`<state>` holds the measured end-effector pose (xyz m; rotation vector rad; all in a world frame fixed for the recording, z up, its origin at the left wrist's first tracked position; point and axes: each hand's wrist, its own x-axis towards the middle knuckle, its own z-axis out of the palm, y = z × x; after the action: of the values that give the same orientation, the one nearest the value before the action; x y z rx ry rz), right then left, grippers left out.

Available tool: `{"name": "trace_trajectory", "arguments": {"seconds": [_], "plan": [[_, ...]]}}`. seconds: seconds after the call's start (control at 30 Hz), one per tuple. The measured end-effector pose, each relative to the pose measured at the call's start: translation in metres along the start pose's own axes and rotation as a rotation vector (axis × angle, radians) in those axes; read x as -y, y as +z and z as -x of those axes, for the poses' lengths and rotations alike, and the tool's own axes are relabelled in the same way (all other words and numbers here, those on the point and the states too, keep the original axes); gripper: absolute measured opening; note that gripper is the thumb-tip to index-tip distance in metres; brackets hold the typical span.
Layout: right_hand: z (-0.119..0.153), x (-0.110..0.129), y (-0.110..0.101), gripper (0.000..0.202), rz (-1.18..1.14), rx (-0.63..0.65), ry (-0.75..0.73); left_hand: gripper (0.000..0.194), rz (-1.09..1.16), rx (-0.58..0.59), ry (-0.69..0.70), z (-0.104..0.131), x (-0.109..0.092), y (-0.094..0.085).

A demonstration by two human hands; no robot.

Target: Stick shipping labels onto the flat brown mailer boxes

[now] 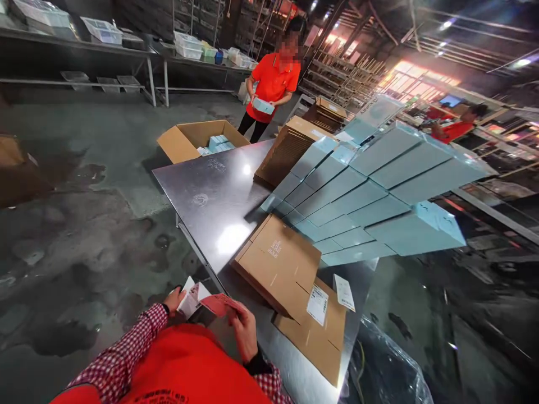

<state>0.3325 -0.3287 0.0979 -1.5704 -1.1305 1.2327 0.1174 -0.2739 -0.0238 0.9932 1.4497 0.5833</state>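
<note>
One white leaflet (pixel 191 301) occupies the left hand (pixel 173 301), pink paper (pixel 217 304) the right hand (pixel 245 332), with one cardboard label (pixel 317 304) illegible.

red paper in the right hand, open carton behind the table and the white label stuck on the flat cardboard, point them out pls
Red paper (pixel 215 304): head view, middle of its visible face.
Open carton (pixel 177 145): head view, its left panel.
White label (pixel 318 304): head view, its printed face.

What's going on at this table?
The person's left hand holds white printed paper and the right hand a red leaflet, at the edge of a metal table. Flat cartons and stacked pale-blue boxes rest on it. Across the table, a co-worker holds a pale-blue box in both hands, near an open carton with more inside.
</note>
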Motion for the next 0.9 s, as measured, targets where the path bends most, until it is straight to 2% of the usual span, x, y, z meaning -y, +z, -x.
{"name": "trace_trajectory", "arguments": {"seconds": [0.07,0.13,0.2,0.3,0.37,0.43,0.5,0.6,0.63,0.67,0.77,0.83,0.9], "plan": [[-0.013,0.007,0.004,0.032,-0.009,-0.018,-0.013,0.033,0.040,0.035,0.023,-0.004,-0.020,-0.003],[-0.027,0.015,0.007,0.031,-0.024,-0.015,-0.023,0.041,0.082,0.091,0.086,-0.002,-0.049,-0.011],[-0.041,0.026,0.009,0.031,-0.049,-0.006,-0.022,0.044,0.121,0.227,0.205,0.005,-0.083,-0.019],[-0.060,0.044,0.007,0.033,-0.136,-0.032,0.007,0.039,0.083,0.505,0.420,0.016,-0.129,-0.022],[-0.073,0.055,0.005,0.035,-0.214,-0.063,0.029,0.033,0.002,0.564,0.496,0.017,-0.147,-0.019],[-0.084,0.066,0.003,0.039,-0.267,-0.112,0.061,0.029,-0.034,0.552,0.504,0.015,-0.156,-0.015],[-0.092,0.075,0.002,0.044,-0.257,-0.253,0.042,0.031,-0.020,0.543,0.487,0.010,-0.160,-0.013],[-0.086,0.086,0.006,0.047,-0.030,-0.535,-0.165,0.033,-0.089,0.427,0.497,0.008,-0.169,-0.017],[-0.080,0.089,0.009,0.044,0.100,-0.540,-0.252,0.033,-0.132,0.402,0.515,0.009,-0.173,-0.019],[-0.071,0.090,0.012,0.039,0.234,-0.484,-0.325,0.032,-0.168,0.414,0.542,0.011,-0.178,-0.021],[-0.048,0.089,0.025,0.025,0.479,-0.223,-0.402,0.023,-0.215,0.593,0.620,0.020,-0.191,-0.022],[-0.039,0.085,0.029,0.026,0.471,-0.213,-0.384,0.021,-0.240,0.674,0.645,0.023,-0.195,-0.019],[-0.036,0.080,0.025,0.027,0.369,-0.262,-0.350,0.021,-0.270,0.670,0.641,0.021,-0.193,-0.011]]}}
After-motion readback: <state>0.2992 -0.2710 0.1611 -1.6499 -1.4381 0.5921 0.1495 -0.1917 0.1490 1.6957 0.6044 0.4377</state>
